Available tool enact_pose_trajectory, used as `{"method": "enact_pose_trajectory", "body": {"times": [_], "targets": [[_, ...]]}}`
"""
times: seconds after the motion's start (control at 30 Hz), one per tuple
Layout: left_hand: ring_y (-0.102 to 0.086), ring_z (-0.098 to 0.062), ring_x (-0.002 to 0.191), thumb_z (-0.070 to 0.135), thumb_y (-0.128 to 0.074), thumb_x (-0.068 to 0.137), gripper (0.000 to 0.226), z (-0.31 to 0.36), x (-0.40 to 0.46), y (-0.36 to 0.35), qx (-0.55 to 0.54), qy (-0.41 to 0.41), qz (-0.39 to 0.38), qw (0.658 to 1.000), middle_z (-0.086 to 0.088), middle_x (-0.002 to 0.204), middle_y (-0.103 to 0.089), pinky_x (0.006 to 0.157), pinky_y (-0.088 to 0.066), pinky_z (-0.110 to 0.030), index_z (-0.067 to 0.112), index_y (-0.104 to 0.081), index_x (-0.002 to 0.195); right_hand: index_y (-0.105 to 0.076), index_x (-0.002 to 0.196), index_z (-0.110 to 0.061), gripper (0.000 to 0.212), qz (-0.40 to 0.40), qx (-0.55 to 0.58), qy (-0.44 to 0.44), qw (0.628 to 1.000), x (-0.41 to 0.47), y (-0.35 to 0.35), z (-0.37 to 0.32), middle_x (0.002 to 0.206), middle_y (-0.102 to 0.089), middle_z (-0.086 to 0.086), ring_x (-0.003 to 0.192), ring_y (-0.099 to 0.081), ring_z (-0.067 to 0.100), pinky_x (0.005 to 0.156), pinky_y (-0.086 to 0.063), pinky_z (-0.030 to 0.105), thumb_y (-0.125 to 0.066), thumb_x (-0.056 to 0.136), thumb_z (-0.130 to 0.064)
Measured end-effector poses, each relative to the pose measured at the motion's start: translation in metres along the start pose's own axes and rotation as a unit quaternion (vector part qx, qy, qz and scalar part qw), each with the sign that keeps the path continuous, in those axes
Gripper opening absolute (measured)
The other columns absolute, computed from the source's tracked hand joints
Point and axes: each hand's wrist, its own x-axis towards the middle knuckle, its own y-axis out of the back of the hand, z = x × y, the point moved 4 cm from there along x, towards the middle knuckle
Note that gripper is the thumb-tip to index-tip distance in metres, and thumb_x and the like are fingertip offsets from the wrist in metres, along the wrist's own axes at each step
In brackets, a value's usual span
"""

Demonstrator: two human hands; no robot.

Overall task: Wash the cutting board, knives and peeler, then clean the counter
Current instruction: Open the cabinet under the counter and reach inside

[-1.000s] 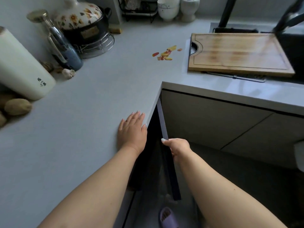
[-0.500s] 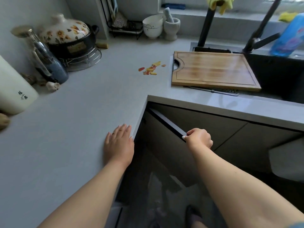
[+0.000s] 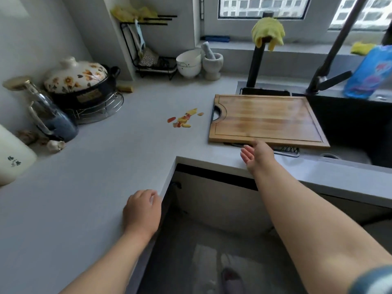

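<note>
From the head camera, the wooden cutting board point(image 3: 265, 120) lies flat at the worktop's point(image 3: 95, 166) right end, its right part jutting over the dark sink point(image 3: 350, 128); a dark rack or tool under its front edge is mostly hidden, so I cannot tell what it is. The right hand point(image 3: 255, 154) hangs just in front of the board's front edge, fingers straight and relaxed, holding nothing; whether it touches the board is unclear. The left hand point(image 3: 142, 210) rests at the worktop's inner corner edge with fingers curled under, and what they grip, if anything, is out of sight. Orange and yellow peel scraps point(image 3: 184, 120) lie just left of the board. The white canister point(image 3: 12, 158) is cut off at the left edge.
</note>
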Motion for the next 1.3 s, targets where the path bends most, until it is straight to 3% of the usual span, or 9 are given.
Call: {"method": "enact_pose_trajectory", "body": {"times": [0.1,0.27,0.43,0.53,0.67,0.87,0.97,1.13,1.3], "targets": [[-0.052,-0.019,0.090,0.023,-0.044,0.097,0.024,0.051,0.024,-0.007,-0.092,-0.017,-0.010,0.996,-0.002,0.092,-0.062,0.078,-0.041,-0.030,0.014,-0.065,0.088,-0.054,0.121,-0.003,0.030,0.009,0.057,-0.062,0.996,0.024,0.000,-0.023,0.107,-0.061,0.012,0.085,-0.061,0.023,0.063,-0.050,0.031,-0.049,0.097,-0.020],[-0.049,-0.006,0.090,0.024,-0.042,0.100,0.022,0.127,0.050,-0.025,-0.147,-0.034,-0.047,0.987,0.009,0.096,-0.055,0.077,-0.035,-0.018,0.019,-0.063,0.103,-0.050,0.127,-0.001,0.038,0.017,0.081,-0.127,0.988,0.045,-0.006,-0.042,0.102,-0.061,0.014,0.089,-0.062,0.026,0.070,-0.050,0.033,-0.054,0.094,-0.019],[-0.051,-0.006,0.092,0.026,-0.041,0.101,0.024,0.166,0.069,-0.046,-0.155,-0.026,-0.069,0.985,0.008,0.100,-0.058,0.077,-0.036,-0.017,0.018,-0.064,0.106,-0.054,0.123,0.000,0.038,0.004,0.156,-0.183,0.971,0.051,-0.006,-0.043,0.096,-0.061,0.012,0.082,-0.061,0.023,0.061,-0.049,0.031,-0.060,0.090,-0.017],[-0.052,-0.005,0.086,0.027,-0.041,0.101,0.025,0.180,0.074,-0.051,-0.165,-0.020,-0.071,0.984,0.003,0.098,-0.062,0.066,-0.037,-0.011,0.015,-0.064,0.101,-0.051,0.120,-0.003,0.041,0.013,0.171,-0.195,0.966,0.061,0.001,-0.041,0.092,-0.055,0.008,0.082,-0.057,0.019,0.070,-0.050,0.029,-0.068,0.087,-0.020],[-0.052,-0.005,0.081,0.027,-0.040,0.101,0.029,0.191,0.076,-0.051,-0.176,-0.018,-0.071,0.982,-0.002,0.096,-0.063,0.064,-0.037,-0.009,0.011,-0.064,0.098,-0.054,0.114,-0.005,0.036,0.003,0.135,-0.124,0.983,0.072,-0.001,-0.051,0.105,-0.058,0.011,0.091,-0.057,0.024,0.088,-0.052,0.037,-0.070,0.087,-0.024],[-0.051,0.002,0.083,0.028,-0.039,0.102,0.023,0.196,0.078,-0.041,-0.180,-0.003,-0.047,0.983,0.013,0.094,-0.059,0.067,-0.034,-0.007,0.024,-0.061,0.103,-0.048,0.125,0.001,0.043,0.038,0.137,-0.021,0.990,0.075,-0.006,-0.056,0.123,-0.057,0.018,0.099,-0.061,0.027,0.065,-0.057,0.039,-0.068,0.087,-0.003],[-0.054,-0.005,0.094,0.028,-0.039,0.101,0.026,0.193,0.079,-0.032,-0.198,0.005,-0.033,0.980,0.009,0.100,-0.062,0.079,-0.040,-0.019,0.021,-0.063,0.108,-0.047,0.108,-0.002,0.028,0.017,0.150,0.009,0.989,0.072,-0.008,-0.062,0.124,-0.056,0.021,0.108,-0.059,0.031,0.078,-0.057,0.045,-0.065,0.087,0.002],[-0.057,-0.011,0.097,0.029,-0.040,0.101,0.024,0.191,0.078,-0.019,-0.218,0.006,-0.008,0.976,0.007,0.101,-0.064,0.087,-0.048,-0.028,0.022,-0.062,0.106,-0.046,0.099,-0.004,0.024,-0.014,0.171,0.071,0.983,0.055,-0.008,-0.089,0.105,-0.058,0.016,0.089,-0.061,0.025,0.086,-0.054,0.048,-0.061,0.086,0.009],[-0.058,-0.010,0.093,0.028,-0.039,0.101,0.022,0.188,0.069,0.000,-0.260,-0.002,0.017,0.965,0.008,0.096,-0.063,0.086,-0.051,-0.032,0.025,-0.060,0.100,-0.048,0.089,-0.011,0.024,-0.044,0.133,0.128,0.982,0.016,0.012,-0.097,0.090,-0.059,0.011,0.081,-0.063,0.023,0.068,-0.058,0.037,-0.060,0.085,0.009]]}}
